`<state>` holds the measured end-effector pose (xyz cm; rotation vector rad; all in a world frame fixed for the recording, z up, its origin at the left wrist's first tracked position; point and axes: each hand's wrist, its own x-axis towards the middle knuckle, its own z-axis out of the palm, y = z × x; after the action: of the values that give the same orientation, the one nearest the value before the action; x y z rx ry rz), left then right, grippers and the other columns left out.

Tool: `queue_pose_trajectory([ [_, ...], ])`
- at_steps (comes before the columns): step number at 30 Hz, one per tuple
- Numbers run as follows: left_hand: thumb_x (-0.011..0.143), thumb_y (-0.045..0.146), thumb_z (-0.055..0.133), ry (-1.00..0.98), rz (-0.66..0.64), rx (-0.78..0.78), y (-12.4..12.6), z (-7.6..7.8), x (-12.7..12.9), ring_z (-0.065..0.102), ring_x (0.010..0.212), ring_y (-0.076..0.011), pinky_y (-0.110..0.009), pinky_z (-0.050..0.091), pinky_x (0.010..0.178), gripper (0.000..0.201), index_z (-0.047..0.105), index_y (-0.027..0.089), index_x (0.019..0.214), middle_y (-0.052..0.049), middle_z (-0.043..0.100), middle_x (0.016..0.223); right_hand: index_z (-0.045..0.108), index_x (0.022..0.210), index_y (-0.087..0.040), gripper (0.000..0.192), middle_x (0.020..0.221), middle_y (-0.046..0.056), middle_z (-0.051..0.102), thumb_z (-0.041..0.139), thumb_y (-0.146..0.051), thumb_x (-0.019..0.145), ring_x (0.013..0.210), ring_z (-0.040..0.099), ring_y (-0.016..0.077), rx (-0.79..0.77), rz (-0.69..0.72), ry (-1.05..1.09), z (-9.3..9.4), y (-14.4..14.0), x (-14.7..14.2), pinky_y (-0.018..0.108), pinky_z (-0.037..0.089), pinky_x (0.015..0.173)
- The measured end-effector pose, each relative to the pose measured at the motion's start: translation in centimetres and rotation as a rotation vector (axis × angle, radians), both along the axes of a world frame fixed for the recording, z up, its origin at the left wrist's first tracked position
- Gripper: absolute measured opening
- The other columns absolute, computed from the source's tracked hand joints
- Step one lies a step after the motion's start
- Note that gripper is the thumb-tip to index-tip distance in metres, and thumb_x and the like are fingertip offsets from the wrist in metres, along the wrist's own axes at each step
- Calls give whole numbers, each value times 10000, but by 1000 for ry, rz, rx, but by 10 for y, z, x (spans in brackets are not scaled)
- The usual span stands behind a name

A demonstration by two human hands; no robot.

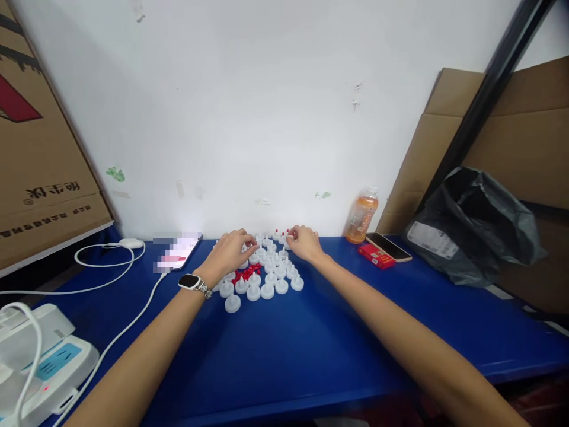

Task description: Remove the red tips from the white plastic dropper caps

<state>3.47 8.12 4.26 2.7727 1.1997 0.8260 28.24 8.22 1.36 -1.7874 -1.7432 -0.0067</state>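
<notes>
Many white nozzle caps [253,292], round with a short spout on top, stand in a cluster on the blue table. Among them lies a small pile of red tips [246,274]. A few caps at the back of the cluster carry red tips. My left hand [232,254], with a watch on its wrist, is over the left side of the cluster, its fingers curled together; what they hold, if anything, is hidden. At the back right of the cluster, my right hand [304,243] has thumb and fingers pinched close beside the caps. Whatever is in that pinch is too small to make out.
To the right stand an orange drink bottle [361,216], a red box [377,256], a phone [388,247] and a dark plastic bag [475,228]. A lit phone [180,252] on a cable lies left, past a power strip [57,367]. Cardboard boxes flank the table [284,356].
</notes>
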Motion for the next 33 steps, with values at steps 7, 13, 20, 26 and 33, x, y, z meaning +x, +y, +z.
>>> queue_pose_trajectory([
  [7,967,405,449,-98,27,-7,-13,-4,9,596,795,-202,-341,430,740,309,691,227,893,-48,621,972,745,940,-136,245,1083,199,633,592,-299,838,1089,507,318,-67,-146,-209,-6,41,-20,438,305,929],
  [13,968,439,450,-178,36,-72,-18,-10,-11,573,756,-175,-321,433,716,320,670,225,878,-36,619,956,723,924,-182,189,1090,143,632,563,-263,862,1085,519,295,82,-36,-57,1,31,-27,424,347,919],
  [20,983,427,435,-274,-32,-40,-36,-9,-6,566,792,-176,-310,427,723,263,576,208,950,-28,614,897,634,1045,-215,201,956,29,691,532,-289,888,698,595,144,145,518,328,11,-46,-61,284,454,678],
  [26,1019,346,323,-122,-62,38,-54,-11,5,534,773,-193,-318,400,698,248,483,215,883,-27,551,821,621,950,-212,156,859,4,661,564,-212,805,698,556,147,240,495,431,4,-80,-83,279,463,672],
  [33,1036,390,246,-426,39,-41,-47,-6,-4,468,628,-157,-295,369,610,390,429,213,742,9,482,659,614,936,-212,134,944,45,648,540,-190,827,834,595,192,348,442,328,4,-76,-67,335,474,823],
])
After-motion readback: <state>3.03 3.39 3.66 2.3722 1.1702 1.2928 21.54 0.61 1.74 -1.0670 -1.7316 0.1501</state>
